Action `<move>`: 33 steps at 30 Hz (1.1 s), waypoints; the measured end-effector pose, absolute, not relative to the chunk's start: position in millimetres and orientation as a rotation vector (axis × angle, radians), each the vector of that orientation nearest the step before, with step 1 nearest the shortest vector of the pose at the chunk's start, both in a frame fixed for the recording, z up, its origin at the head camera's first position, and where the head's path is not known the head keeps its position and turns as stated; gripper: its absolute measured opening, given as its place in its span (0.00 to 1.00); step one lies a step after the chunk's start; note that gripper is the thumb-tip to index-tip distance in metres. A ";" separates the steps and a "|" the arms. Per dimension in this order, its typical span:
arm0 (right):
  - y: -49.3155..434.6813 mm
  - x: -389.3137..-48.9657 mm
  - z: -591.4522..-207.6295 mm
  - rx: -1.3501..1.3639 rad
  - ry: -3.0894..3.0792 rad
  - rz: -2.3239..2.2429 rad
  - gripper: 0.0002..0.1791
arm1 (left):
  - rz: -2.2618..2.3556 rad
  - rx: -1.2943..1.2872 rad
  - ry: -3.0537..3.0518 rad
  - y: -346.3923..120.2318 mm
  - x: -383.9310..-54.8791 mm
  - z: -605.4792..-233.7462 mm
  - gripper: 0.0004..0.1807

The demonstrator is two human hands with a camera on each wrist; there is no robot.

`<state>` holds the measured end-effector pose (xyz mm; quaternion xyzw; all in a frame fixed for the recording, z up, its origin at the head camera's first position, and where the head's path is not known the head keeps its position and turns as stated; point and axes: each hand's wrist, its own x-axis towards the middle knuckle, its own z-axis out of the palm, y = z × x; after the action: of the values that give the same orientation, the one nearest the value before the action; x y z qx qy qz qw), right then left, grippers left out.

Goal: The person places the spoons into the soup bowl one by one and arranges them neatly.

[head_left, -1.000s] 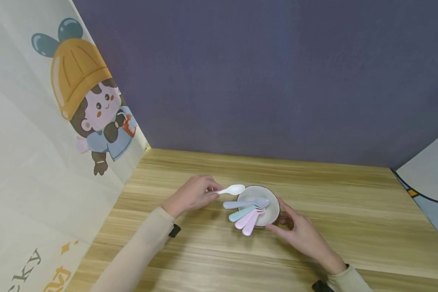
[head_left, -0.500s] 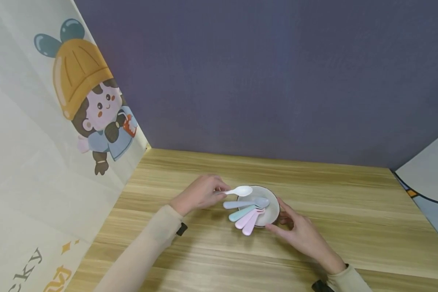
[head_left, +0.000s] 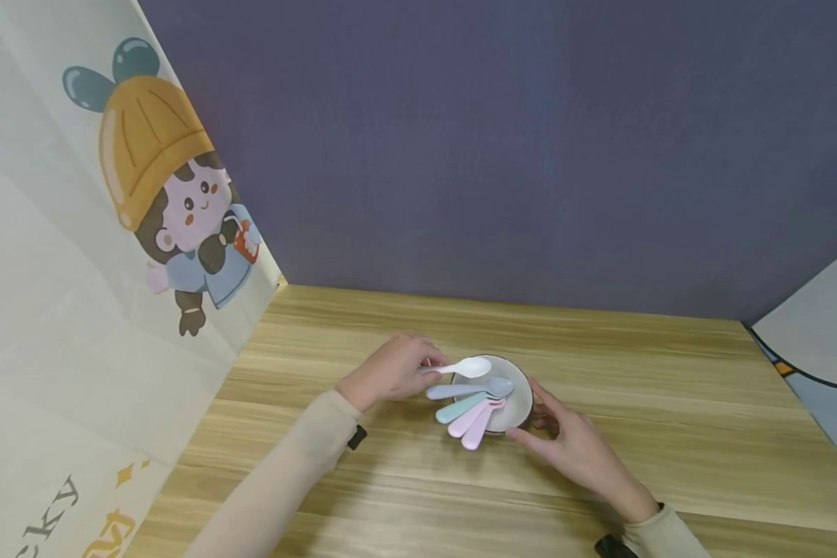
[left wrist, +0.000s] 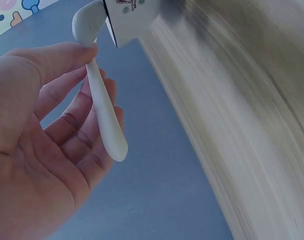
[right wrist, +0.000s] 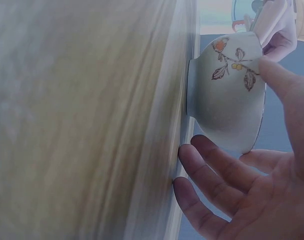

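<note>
In the head view my left hand [head_left: 397, 367] pinches a white spoon [head_left: 473, 367] by its handle, the spoon's head over the far left part of the white bowl [head_left: 518, 415]. The left wrist view shows the thumb and fingertips on the spoon's handle [left wrist: 106, 110]. A pale blue spoon [head_left: 453, 391], a teal spoon [head_left: 460, 408] and two pink spoons [head_left: 469, 421] fan out over the bowl's left rim, handles outward. My right hand [head_left: 577, 449] rests against the bowl's right side, thumb and index finger touching it near the rim, other fingers spread loosely.
The bowl stands on a wood-grain table [head_left: 600, 372] and has a dark rim and a leaf print. A dark blue panel [head_left: 502, 155] rises behind the table. On the left is a pale wall panel [head_left: 42, 310] with a cartoon figure.
My left hand has moved right with the white spoon, bringing the spoon's head from the bowl's left edge to over the bowl. The right hand and the other spoons have stayed in place.
</note>
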<state>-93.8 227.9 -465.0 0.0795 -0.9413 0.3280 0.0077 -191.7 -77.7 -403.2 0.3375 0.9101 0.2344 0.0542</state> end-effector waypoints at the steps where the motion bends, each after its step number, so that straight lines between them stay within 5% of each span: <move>1: 227.8 -93.9 -465.1 0.251 -2.942 1.027 0.55 | 0.708 1.024 2.763 -76.4 -191.8 -403.6 0.15; 33: 228.2 -93.6 -465.3 0.275 -2.932 1.039 0.54 | 0.616 1.089 2.731 -34.7 -193.0 -406.5 0.08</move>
<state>-93.6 228.2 -465.3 0.0881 -0.9389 0.3327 0.0095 -193.0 -34.7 -406.5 0.3615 0.9070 0.2045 0.0688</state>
